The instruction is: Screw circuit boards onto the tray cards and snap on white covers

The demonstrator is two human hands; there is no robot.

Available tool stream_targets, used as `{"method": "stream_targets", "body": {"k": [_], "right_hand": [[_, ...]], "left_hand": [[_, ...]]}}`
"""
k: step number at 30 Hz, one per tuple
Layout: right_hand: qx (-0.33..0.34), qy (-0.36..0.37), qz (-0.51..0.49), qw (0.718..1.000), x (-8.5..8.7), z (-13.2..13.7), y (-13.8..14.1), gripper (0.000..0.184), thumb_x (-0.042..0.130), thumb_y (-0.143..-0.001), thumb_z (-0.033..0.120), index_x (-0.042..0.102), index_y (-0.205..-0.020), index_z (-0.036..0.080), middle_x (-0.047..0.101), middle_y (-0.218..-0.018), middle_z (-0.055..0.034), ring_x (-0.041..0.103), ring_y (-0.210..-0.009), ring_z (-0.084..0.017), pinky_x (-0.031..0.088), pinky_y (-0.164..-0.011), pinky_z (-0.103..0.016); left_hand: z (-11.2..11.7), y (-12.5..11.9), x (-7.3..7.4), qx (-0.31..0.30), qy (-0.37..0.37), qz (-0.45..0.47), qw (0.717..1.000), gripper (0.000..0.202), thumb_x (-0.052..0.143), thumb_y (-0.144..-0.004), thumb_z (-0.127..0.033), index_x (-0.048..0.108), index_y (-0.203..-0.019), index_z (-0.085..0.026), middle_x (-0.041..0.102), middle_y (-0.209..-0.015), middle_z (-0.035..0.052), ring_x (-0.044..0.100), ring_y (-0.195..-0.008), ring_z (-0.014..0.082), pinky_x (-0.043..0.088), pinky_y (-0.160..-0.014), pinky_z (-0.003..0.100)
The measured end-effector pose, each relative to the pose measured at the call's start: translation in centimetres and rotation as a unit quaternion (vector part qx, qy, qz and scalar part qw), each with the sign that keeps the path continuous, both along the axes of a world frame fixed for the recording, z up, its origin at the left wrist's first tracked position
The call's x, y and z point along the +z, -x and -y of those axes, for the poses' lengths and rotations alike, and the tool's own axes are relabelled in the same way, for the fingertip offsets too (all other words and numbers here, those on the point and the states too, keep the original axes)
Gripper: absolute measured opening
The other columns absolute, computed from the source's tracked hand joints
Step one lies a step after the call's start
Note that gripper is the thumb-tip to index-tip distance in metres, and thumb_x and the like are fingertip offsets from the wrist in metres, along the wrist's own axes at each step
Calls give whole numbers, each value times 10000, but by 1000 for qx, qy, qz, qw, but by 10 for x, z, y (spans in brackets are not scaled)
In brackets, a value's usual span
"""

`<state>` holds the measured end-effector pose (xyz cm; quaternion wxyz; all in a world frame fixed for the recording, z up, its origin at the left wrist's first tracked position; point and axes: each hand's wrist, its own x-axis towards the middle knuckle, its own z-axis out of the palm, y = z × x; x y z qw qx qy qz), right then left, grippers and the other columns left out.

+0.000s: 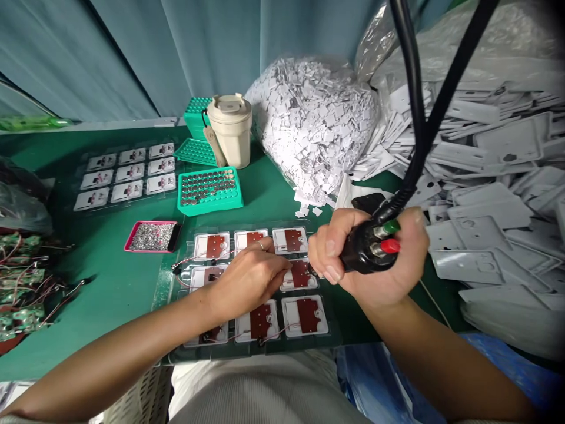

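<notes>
My right hand (375,259) is closed round a black power tool (368,250) with a green and a red button and thick black cables rising from it. The tool points down at the middle row of a clear tray (176,347) that holds white cards with brown circuit boards (306,313). My left hand (249,277) rests palm down on that same row, fingers bent together and pressing on a card. What lies under its fingertips is hidden. A ring shows on one finger.
A teal tray of coin cells (210,189), a pink dish of small metal parts (152,235), a cream lidded cup (230,131) and a second tray of cards (126,174) lie behind. A bag of white plastic bits (309,123) and heaped white plates (498,194) fill the right. Wired green boards (20,282) lie at the left.
</notes>
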<state>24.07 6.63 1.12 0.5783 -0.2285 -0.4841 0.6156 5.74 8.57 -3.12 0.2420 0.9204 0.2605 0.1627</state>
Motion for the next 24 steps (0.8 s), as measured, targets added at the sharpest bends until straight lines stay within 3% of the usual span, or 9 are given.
{"method": "stream_targets", "body": {"k": [5, 12, 19, 24], "right_hand": [[-25, 6, 16, 1000, -4, -5, 5, 604, 402, -863, 697, 650, -672, 180, 511, -430, -2, 437, -364, -124, 345, -373, -257], [35, 2, 47, 998, -13, -5, 8, 514, 428, -881, 619, 624, -683, 187, 529, -484, -6, 472, -396, -125, 356, -365, -239], [86, -42, 32, 995, 9, -9, -2, 599, 373, -894, 687, 651, -763, 173, 513, -517, -5, 452, -424, -108, 363, -403, -233], [66, -52, 13, 996, 5, -10, -3, 610, 346, -909, 676, 618, -715, 166, 501, -497, -3, 454, -406, -104, 351, -374, -217]], "left_hand": [[0, 0, 1, 7, 6, -40, 999, 176, 502, -903, -109, 673, -871, -132, 610, -707, 59, 516, -795, 218, 417, -671, 310], [1, 0, -3, 15, -50, -92, 994, 119, 551, -865, -110, 664, -898, -129, 616, -727, 71, 519, -753, 226, 405, -646, 324], [-8, -3, -10, -19, -36, 47, 998, 210, 557, -929, -143, 669, -753, -157, 624, -634, 8, 494, -654, 166, 403, -718, 326], [-7, -9, -8, -15, -56, -1, 998, 241, 560, -947, -200, 677, -744, -144, 619, -628, 31, 536, -692, 181, 410, -617, 283]]}}
